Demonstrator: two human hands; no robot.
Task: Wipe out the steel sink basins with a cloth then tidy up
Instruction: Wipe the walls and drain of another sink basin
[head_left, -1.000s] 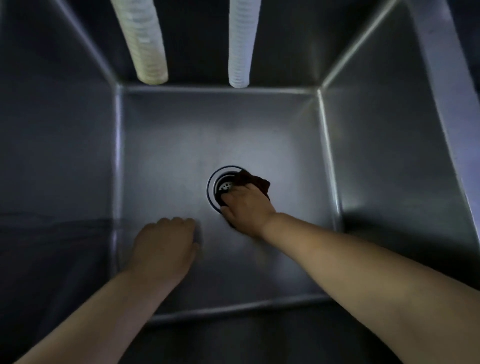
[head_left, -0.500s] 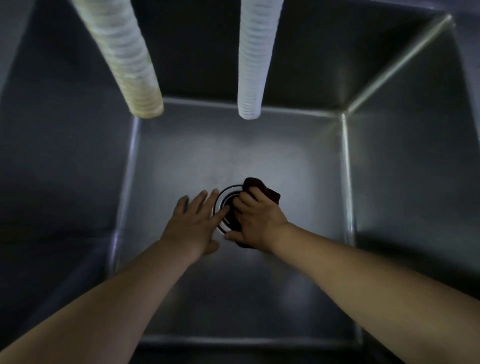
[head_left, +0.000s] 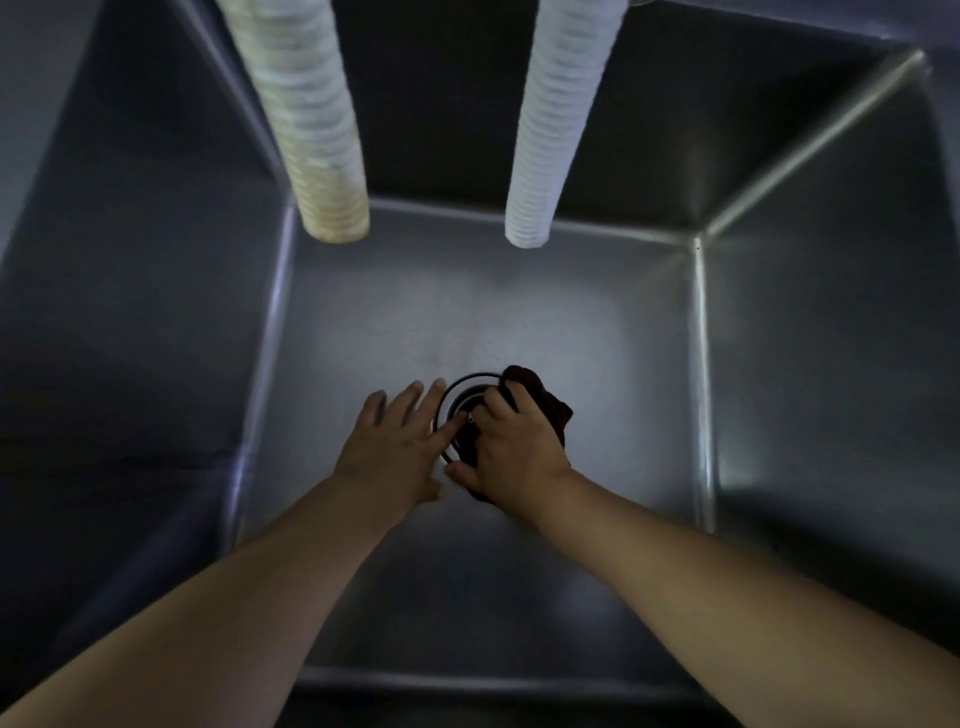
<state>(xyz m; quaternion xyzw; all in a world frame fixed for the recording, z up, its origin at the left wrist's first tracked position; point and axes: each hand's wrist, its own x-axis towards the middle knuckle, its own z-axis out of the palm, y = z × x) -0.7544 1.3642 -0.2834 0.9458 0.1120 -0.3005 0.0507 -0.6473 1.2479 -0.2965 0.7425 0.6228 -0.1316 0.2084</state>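
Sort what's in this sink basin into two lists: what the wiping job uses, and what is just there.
Part of the job:
- dark cloth, gripped by the right hand
- steel sink basin
- drain, where the cloth sits
- left hand, fingers spread flat beside the drain

Just there:
- yellowed ribbed hose
- white ribbed hose

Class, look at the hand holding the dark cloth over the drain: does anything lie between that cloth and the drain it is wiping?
Yes: the left hand. Its outstretched fingers lie across the drain ring, right beside the cloth held by the right hand. Nothing else visible blocks it.
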